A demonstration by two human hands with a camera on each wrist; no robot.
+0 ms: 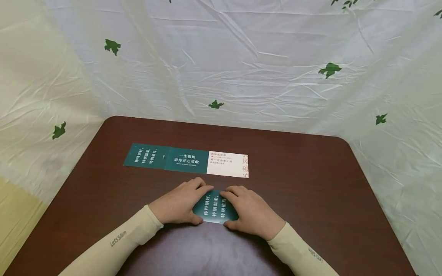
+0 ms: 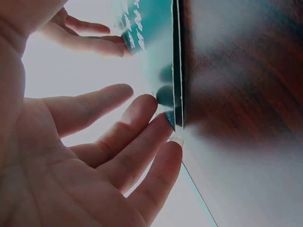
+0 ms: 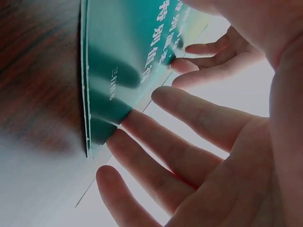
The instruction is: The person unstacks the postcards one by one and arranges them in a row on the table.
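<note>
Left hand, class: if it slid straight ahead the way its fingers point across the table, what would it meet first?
The left hand points up and right, so its fingertips would probably meet the right hand over the green card first; the row of cards lies beyond.

I'm seeing a dark green card with white lettering lying on the reddish-brown table. Beyond that card, two more green cards and a white one with red lettering. White sheet behind the table is showing scattered green leaf prints. Sleeves are reading cream.
</note>
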